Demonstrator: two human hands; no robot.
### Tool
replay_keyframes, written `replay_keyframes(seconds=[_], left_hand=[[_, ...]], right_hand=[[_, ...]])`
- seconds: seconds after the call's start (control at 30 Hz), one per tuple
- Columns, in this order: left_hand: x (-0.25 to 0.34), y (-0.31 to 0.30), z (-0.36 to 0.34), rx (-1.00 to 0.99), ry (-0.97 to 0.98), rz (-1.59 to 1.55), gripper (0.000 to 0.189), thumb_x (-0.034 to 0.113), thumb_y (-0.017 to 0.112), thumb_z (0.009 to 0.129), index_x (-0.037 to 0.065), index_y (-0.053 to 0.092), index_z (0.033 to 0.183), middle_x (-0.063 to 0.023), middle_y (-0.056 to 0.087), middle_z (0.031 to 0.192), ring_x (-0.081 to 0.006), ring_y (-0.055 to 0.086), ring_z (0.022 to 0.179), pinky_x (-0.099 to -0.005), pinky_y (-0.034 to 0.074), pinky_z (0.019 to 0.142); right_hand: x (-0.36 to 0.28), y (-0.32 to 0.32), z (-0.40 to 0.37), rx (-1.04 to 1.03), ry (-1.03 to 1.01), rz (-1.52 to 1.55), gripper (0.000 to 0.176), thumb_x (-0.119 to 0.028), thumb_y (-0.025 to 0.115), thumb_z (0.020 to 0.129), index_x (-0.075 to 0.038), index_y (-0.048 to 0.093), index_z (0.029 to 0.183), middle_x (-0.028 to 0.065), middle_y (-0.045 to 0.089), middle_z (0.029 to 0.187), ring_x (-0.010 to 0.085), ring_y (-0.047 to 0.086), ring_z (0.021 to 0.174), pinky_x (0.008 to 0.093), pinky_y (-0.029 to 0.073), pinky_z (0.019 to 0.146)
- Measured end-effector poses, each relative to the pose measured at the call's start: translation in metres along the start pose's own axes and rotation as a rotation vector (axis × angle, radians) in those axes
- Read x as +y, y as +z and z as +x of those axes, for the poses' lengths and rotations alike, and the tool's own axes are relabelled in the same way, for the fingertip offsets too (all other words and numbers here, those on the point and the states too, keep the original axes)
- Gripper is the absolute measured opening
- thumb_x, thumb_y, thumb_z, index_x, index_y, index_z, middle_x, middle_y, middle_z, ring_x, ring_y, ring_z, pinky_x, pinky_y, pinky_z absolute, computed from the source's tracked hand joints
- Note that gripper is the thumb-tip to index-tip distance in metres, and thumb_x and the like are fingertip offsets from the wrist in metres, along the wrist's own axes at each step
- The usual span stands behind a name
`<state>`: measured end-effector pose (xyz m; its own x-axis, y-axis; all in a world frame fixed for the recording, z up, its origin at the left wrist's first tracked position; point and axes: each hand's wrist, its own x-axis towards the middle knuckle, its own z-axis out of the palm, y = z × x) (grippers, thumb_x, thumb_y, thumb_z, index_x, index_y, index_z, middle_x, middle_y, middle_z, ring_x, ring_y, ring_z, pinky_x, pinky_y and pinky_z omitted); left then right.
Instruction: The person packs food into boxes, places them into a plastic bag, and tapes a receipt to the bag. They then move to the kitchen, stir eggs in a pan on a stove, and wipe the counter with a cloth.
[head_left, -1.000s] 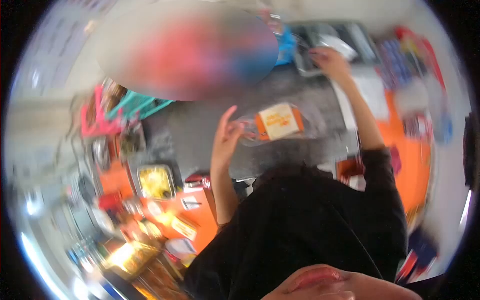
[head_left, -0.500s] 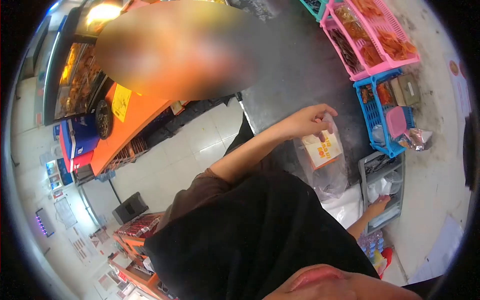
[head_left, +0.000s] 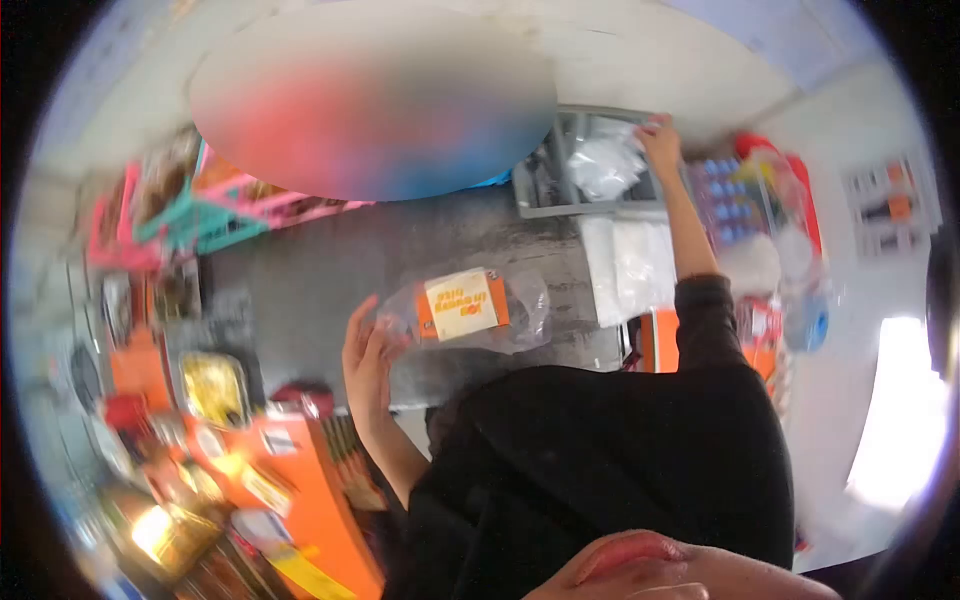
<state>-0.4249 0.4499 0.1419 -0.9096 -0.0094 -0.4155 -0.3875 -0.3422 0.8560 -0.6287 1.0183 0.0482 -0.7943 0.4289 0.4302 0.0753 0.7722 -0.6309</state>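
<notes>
A small orange and cream food box with printed lettering lies in a clear plastic bag on the dark counter. My left hand is at the bag's left end, its thumb and lower fingers closed on the film while the index finger stretches out. My right hand reaches to the right side of a grey divided bin, fingers bent together beside a bundle of clear plastic. What those fingers hold, if anything, I cannot tell.
White plastic sheets lie below the bin. Pink and teal baskets stand at the back left, partly under a blurred patch. Blue-capped bottles are at the right. An orange counter stands at the lower left.
The whole view has swung round, so the counter and bin now lie in front. My left hand stays at the bag's end; my right hand has moved to the bin's right-hand part.
</notes>
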Motion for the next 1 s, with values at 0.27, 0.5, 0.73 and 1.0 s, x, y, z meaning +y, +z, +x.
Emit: replay_keyframes(seconds=[0.27,0.5,0.73,1.0], left_hand=[[-0.002,-0.010,-0.009,-0.042,0.014,-0.018,0.041,0.011,0.056,0.087,0.006,0.045,0.127,-0.0046,0.057,0.099,-0.0125,0.059,0.076,-0.0247,0.051,0.069],[-0.013,-0.010,-0.014,-0.054,-0.023,-0.061,0.040,0.009,0.055,0.088,0.006,0.044,0.126,-0.0050,0.059,0.095,-0.0124,0.059,0.076,-0.0270,0.051,0.071],[-0.012,-0.013,-0.005,-0.035,-0.007,-0.034,0.040,0.009,0.055,0.087,0.007,0.045,0.126,-0.0052,0.058,0.097,-0.0119,0.059,0.078,-0.0267,0.052,0.070],[-0.008,-0.005,0.007,0.062,-0.063,-0.045,0.040,0.009,0.056,0.087,0.006,0.045,0.125,-0.0057,0.058,0.096,-0.0142,0.059,0.075,-0.0282,0.052,0.070]], right_hand=[[0.002,-0.044,0.001,-0.191,0.622,0.934,0.023,0.001,0.064,0.071,-0.002,0.058,0.093,0.0110,0.063,0.078,0.0170,0.061,0.067,0.0289,0.052,0.062],[0.017,-0.043,-0.017,0.436,-0.004,-0.092,0.021,0.002,0.053,0.069,-0.008,0.068,0.081,0.0138,0.065,0.090,0.0263,0.064,0.080,0.0366,0.051,0.074],[0.008,0.022,-0.079,0.075,-0.384,-0.755,0.043,-0.012,0.060,0.072,-0.010,0.056,0.115,0.0062,0.044,0.130,0.0255,0.043,0.119,0.0565,0.028,0.099],[0.046,0.069,-0.079,-0.082,-0.364,-0.823,0.013,-0.018,0.060,0.076,-0.012,0.064,0.085,-0.0024,0.057,0.100,0.0162,0.044,0.113,0.0614,0.024,0.097]])
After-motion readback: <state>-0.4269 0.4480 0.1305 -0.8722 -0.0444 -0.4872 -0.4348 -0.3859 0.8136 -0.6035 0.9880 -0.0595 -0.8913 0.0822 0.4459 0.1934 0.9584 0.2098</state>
